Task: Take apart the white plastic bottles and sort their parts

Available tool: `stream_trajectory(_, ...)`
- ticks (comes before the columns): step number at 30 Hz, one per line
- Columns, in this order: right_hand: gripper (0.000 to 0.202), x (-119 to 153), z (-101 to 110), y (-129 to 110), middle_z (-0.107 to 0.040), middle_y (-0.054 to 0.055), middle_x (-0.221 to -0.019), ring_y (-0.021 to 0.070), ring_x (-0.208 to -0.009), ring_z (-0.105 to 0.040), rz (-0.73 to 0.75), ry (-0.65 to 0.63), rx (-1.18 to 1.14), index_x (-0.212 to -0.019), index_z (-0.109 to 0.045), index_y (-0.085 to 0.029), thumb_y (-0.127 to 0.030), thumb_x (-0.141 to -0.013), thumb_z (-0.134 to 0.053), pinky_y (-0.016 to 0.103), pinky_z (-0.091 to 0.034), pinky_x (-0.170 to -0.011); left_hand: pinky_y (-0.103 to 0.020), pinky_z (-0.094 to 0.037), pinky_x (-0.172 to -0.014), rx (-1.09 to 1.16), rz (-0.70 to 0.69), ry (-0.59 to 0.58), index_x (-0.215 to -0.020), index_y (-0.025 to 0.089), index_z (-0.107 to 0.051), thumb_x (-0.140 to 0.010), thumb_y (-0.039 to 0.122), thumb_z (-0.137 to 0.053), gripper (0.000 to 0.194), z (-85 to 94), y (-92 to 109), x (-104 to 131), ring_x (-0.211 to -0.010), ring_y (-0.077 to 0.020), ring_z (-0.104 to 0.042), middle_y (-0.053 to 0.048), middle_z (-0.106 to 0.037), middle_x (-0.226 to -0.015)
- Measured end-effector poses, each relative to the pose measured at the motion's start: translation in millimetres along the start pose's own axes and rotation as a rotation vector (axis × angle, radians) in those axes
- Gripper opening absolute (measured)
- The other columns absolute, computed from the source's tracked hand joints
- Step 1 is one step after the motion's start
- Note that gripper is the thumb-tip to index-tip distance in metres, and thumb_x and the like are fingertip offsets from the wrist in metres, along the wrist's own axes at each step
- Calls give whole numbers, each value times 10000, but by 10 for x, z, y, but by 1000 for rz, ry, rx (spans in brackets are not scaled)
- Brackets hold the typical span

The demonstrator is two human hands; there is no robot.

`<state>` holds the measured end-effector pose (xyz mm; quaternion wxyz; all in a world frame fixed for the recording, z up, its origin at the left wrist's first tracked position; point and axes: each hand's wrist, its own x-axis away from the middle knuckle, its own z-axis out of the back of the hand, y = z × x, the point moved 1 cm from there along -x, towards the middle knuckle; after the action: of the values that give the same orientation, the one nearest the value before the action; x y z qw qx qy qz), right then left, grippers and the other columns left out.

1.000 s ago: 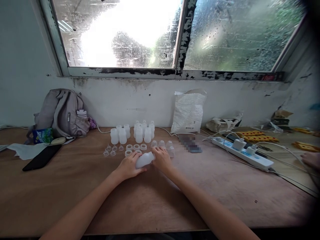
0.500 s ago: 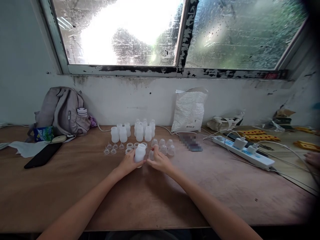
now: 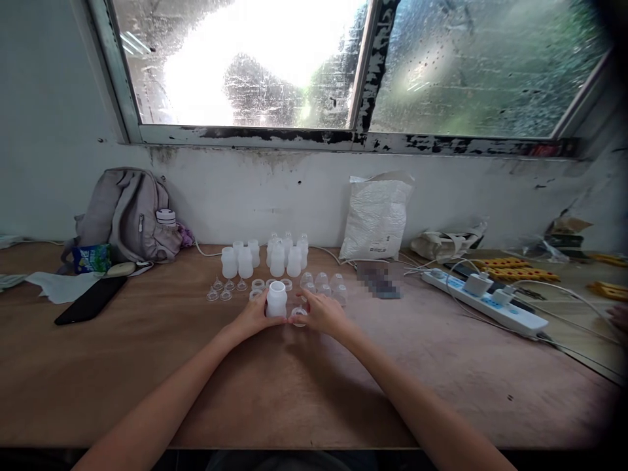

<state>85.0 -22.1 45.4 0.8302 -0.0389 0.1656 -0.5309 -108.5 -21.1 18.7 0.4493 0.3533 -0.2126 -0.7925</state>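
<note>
My left hand [image 3: 254,315] is wrapped round a white, open-necked baby bottle [image 3: 277,302] that stands upright low over the table or on it. Close on its right, my right hand [image 3: 321,313] has its fingers curled round a clear, round piece [image 3: 299,316] with a ring-like rim; whether this is a cap or a collar I cannot tell. White collar rings [image 3: 258,284] lie behind the bottle, partly hidden. Clear bottle nipples [image 3: 226,295] are laid out to the left. Clear dome caps [image 3: 337,281] stand in rows behind my right hand.
Open white bottles [image 3: 245,263] and nipple-topped bottles [image 3: 277,259] stand further back. A backpack [image 3: 130,212] and black phone [image 3: 91,301] are at left. A white parcel bag [image 3: 377,219] leans on the wall; a power strip [image 3: 510,314] with cables lies right. Another person's hand shows at far right.
The bottle in my left hand has gone from tilted to upright. The clear piece by my right hand now shows its ring-like rim and sits slightly lower. The view has shifted slightly.
</note>
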Motion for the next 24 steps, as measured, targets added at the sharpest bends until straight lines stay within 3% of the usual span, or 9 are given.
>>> stream_trajectory(6,289,-57,182,-223,-571,13,-797,119,-635,-526,159,226,-153,-927,-508,-213,-461,-783,-479,214,-344,-565,-408,-393,-823,-152,-72,51,-1072,171,-478,-550,478,-681,639,-35,-37,0,-974,-276,-484,-102,-532,-1035)
stream_trajectory(13,227,-149,249,-498,-544,30,-839,109,-636,-514,252,175,-116,-867,-547,-203,-409,-804,-476,207,-352,-574,-425,-389,-811,-201,-17,188,-1034,179,-449,-553,488,-664,611,-118,-37,29,-973,-275,-484,-92,-522,-991)
stream_trajectory(16,148,-239,287,-449,-548,24,-806,101,-634,-512,245,164,-210,-812,-567,-190,-312,-809,-484,208,-381,-597,-386,-431,-714,-95,91,229,-1010,176,-421,-581,442,-663,559,-58,-6,24,-861,-250,-535,-71,-542,-911)
stream_trajectory(18,125,-298,334,-360,-556,17,-763,104,-637,-516,233,174,-312,-797,-569,-180,-274,-799,-486,212,-399,-601,-352,-441,-689,39,84,234,-1005,180,-417,-602,428,-655,529,4,18,13,-814,-219,-548,-52,-549,-898)
stream_trajectory(22,174,-361,436,-117,-545,1,-675,107,-598,-518,182,141,-582,-803,-556,-158,-319,-775,-497,214,-430,-548,-277,-466,-652,415,21,175,-1062,175,-431,-770,438,-466,394,66,58,-11,-840,-174,-551,-66,-542,-988)
stream_trajectory(24,243,-360,469,-9,-552,13,-704,108,-603,-520,177,92,-662,-799,-567,-148,-379,-757,-508,205,-433,-515,-252,-473,-622,483,42,185,-1062,166,-453,-807,426,-404,367,55,77,-14,-839,-164,-552,-74,-542,-1004)
